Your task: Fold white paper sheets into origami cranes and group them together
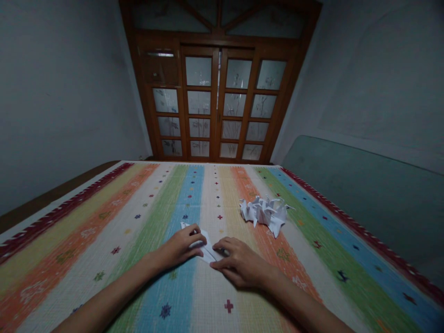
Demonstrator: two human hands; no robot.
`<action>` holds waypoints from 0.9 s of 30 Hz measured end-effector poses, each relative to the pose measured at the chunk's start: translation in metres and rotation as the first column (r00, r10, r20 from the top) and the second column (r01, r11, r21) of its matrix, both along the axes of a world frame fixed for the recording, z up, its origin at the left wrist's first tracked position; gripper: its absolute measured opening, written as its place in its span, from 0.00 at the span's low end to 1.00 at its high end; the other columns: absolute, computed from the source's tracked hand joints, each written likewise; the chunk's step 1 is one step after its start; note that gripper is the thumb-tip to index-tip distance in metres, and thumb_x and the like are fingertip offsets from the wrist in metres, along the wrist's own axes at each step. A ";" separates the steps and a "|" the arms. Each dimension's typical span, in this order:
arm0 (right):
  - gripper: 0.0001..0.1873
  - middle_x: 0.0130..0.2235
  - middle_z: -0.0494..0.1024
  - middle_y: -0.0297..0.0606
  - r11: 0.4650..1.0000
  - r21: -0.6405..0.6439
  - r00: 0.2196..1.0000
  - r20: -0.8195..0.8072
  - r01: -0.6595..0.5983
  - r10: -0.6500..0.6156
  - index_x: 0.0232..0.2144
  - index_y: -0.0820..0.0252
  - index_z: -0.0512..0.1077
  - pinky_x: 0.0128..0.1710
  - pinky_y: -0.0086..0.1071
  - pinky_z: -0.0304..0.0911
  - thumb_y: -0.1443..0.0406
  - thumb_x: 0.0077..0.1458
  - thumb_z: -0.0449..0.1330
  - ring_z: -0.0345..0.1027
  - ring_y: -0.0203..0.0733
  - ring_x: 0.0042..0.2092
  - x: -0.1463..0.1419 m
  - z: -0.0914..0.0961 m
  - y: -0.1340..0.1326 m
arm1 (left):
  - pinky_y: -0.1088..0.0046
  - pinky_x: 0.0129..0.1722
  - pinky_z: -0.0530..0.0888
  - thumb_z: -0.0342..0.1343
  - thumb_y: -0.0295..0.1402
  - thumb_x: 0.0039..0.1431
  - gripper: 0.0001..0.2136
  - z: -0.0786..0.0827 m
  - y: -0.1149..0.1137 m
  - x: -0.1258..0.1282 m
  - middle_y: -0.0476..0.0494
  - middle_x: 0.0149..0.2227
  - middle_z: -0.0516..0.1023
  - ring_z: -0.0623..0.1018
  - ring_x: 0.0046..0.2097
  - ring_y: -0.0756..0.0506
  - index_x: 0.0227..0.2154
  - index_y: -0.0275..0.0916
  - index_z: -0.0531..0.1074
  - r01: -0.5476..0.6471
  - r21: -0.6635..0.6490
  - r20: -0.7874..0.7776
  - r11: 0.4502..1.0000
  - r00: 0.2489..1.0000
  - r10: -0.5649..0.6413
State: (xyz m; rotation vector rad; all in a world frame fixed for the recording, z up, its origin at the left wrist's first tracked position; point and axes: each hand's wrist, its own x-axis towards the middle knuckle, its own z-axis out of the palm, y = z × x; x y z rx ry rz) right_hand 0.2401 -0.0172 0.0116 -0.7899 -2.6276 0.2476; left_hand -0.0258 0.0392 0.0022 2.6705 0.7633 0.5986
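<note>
A folded piece of white paper (207,252) lies on the striped cloth in the middle front, with a narrow point reaching up and left. My left hand (185,244) is on its left part, fingers curled and closed over the paper. On the right end of the paper, my right hand (239,262) pinches it between thumb and fingers. Part of the paper is hidden under both hands. Beyond my right hand sits a cluster of folded white paper figures (264,212) with pointed tips, close together.
A colourful striped cloth (173,282) with small motifs covers the table. To the right stands a grey-green padded surface (350,189) beside the wall. Wooden doors with glass panes (218,106) close off the far end.
</note>
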 end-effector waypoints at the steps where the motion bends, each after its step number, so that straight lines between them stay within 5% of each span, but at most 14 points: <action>1: 0.16 0.51 0.73 0.44 1.000 -0.001 1.000 -0.003 -0.005 0.005 0.48 0.50 0.79 0.51 0.41 0.64 0.67 0.59 0.61 0.67 0.48 0.51 0.000 0.001 0.000 | 0.69 0.46 0.73 0.59 0.35 0.66 0.09 0.001 0.000 -0.001 0.43 0.45 0.71 0.75 0.45 0.44 0.47 0.42 0.74 0.009 -0.007 0.006 1.000 1.000 -0.009; 12: 0.10 0.40 0.78 0.43 0.995 0.074 0.998 -0.010 -0.064 0.065 0.43 0.58 0.77 0.42 0.34 0.67 0.70 0.60 0.59 0.73 0.45 0.43 -0.003 -0.006 -0.005 | 0.66 0.45 0.74 0.53 0.37 0.70 0.11 -0.007 0.004 -0.005 0.38 0.48 0.77 0.77 0.47 0.42 0.48 0.42 0.78 0.083 0.173 -0.008 0.982 0.997 -0.082; 20: 0.10 0.37 0.80 0.43 0.993 0.074 0.986 -0.133 -0.095 0.104 0.40 0.59 0.78 0.42 0.34 0.68 0.72 0.59 0.57 0.73 0.44 0.41 -0.004 -0.015 -0.002 | 0.58 0.57 0.70 0.54 0.32 0.69 0.16 -0.001 0.004 -0.003 0.39 0.58 0.75 0.75 0.57 0.41 0.58 0.47 0.70 0.102 0.036 0.018 0.994 0.995 -0.103; 27: 0.20 0.43 0.76 0.44 0.959 -0.142 0.933 -0.236 0.244 -0.272 0.53 0.59 0.73 0.46 0.38 0.68 0.70 0.57 0.64 0.70 0.46 0.45 -0.017 -0.014 -0.008 | 0.64 0.51 0.73 0.56 0.26 0.64 0.22 0.014 0.000 0.006 0.42 0.56 0.72 0.76 0.52 0.41 0.58 0.52 0.70 0.066 -0.002 -0.091 0.998 0.994 -0.065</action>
